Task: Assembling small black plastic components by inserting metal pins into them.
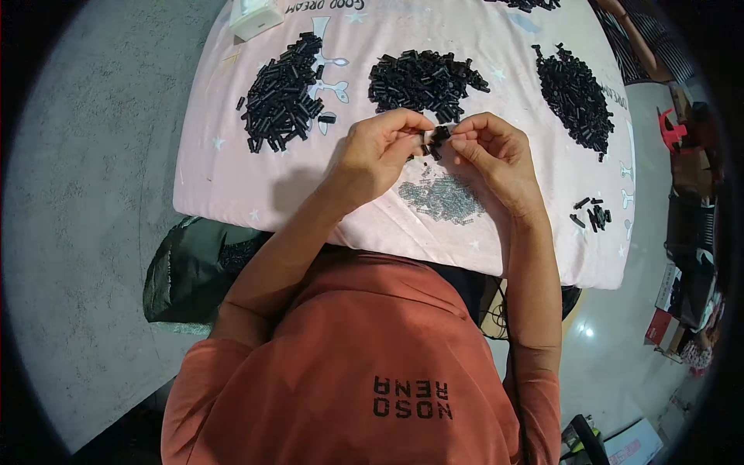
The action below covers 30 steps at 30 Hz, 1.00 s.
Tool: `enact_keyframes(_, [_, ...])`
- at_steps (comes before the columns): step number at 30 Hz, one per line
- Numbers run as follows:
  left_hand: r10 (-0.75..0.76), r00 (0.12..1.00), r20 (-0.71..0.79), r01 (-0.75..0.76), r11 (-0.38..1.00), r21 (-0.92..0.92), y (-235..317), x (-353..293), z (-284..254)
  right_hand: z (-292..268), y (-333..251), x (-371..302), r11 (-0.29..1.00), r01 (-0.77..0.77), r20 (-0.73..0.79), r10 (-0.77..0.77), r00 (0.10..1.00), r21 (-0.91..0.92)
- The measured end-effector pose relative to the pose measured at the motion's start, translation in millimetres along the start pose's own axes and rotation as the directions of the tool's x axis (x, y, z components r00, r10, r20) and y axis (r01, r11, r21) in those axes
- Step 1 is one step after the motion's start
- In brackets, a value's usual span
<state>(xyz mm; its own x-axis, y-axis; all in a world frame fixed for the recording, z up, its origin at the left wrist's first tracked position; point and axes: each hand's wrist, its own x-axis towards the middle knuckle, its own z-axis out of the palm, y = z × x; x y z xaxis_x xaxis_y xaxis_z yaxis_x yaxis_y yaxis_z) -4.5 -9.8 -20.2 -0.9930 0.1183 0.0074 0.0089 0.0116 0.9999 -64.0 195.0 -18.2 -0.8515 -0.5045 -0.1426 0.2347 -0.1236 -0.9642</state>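
Note:
My left hand and my right hand meet over the near middle of the table, fingertips pinched. Between them is a small black plastic piece, with the right fingertips at its right side. The left thumb and forefinger close on something small that the fingers mostly hide. A few loose black pieces lie just below the fingertips. Nearer to me spreads a patch of tiny, shiny, silvery parts, which look like small springs. Just beyond my hands is a heap of short black pieces.
Other black heaps lie on the left, on the right and at the far edge. A small cluster sits near right on the pink cloth. A white box stands far left. Another person's arm shows far right.

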Motion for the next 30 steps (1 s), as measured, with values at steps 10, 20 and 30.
enact_keyframes(10, [0.219, 0.964, -0.149, -0.079, 0.776, 0.625, 2, -22, -27, -5, 6, 7, 0.997, 0.060, -0.056, -0.063, 0.996, -0.053])
enact_keyframes(20, [0.311, 0.948, -0.067, -0.172, 0.680, 0.713, -2, -21, -28, -7, 6, 7, 0.998, 0.052, -0.070, -0.055, 0.996, -0.047])
enact_keyframes(30, [0.368, 0.923, -0.111, -0.171, 0.652, 0.739, 3, 13, -23, -9, 6, 10, 0.995, 0.073, -0.227, -0.087, 0.970, -0.071])
